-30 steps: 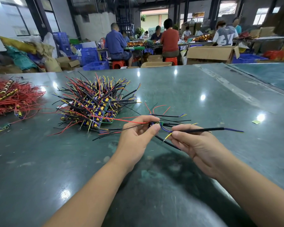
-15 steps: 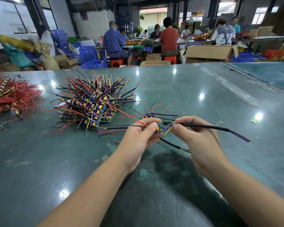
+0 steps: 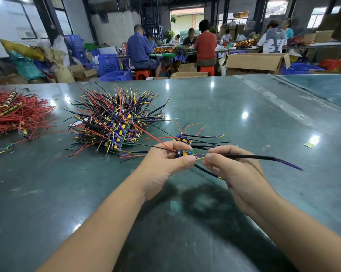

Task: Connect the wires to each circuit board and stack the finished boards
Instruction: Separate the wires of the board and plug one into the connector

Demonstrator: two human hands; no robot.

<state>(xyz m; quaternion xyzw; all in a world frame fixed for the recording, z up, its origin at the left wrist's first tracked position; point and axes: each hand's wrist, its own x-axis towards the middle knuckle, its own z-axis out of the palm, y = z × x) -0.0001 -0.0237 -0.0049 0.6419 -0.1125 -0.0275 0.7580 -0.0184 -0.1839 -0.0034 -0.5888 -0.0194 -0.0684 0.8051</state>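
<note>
l. hand (image 3: 165, 161) & r. hand (image 3: 230, 169) have closed the gap since 1 s ago; thumbs now nearly touching over the circuit board (image 3: 184, 153). r. hand slid up the black cable (image 3: 250, 157) toward the board. cable's free end now slopes down to the right, earlier approx. level.

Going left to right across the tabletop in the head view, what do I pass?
red wire pile → stack of wired boards → left hand gripping a circuit board → right hand pinching a black wire → small yellow-green scrap
</note>
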